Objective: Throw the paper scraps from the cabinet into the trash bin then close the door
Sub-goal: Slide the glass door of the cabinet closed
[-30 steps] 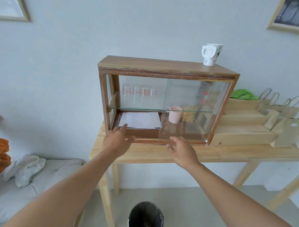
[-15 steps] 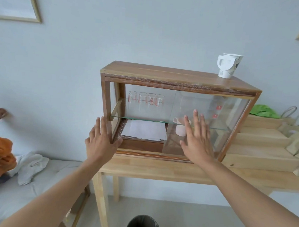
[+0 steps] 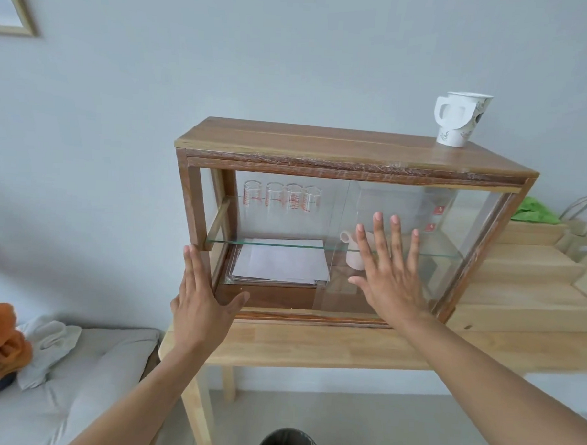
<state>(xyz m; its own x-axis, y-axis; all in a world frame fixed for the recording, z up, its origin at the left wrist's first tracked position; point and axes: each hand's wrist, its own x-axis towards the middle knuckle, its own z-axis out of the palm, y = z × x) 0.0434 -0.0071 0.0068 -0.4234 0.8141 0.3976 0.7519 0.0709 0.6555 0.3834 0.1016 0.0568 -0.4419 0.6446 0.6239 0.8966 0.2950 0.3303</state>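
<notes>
Right now I stand facing a small wooden cabinet (image 3: 322, 146) with glass sliding doors, set on a pale wooden table (image 3: 347, 345). My right hand (image 3: 389, 277) lies flat against the right glass door (image 3: 402, 250), fingers (image 3: 379, 232) spread apart and pointing up, gripping nothing. My left hand (image 3: 202, 306) rests flat against the cabinet's left front post, its fingers together and its thumb out toward the opening, also holding nothing.

Between my hands the left half of the cabinet stands open. The paper scraps (image 3: 282, 265) lie as a flat white stack on the bottom shelf, under the glass shelf (image 3: 267, 244), with their longer side running left to right. They sit beyond and just right of my left hand, and left of my right hand. I judge my left hand the nearer one, with a clear way in.

A dark trash bin (image 3: 289, 444) shows at the bottom edge of the view, on the floor below the table, roughly under the papers. On the upper shelf stand four measuring glasses (image 3: 281, 196).
</notes>
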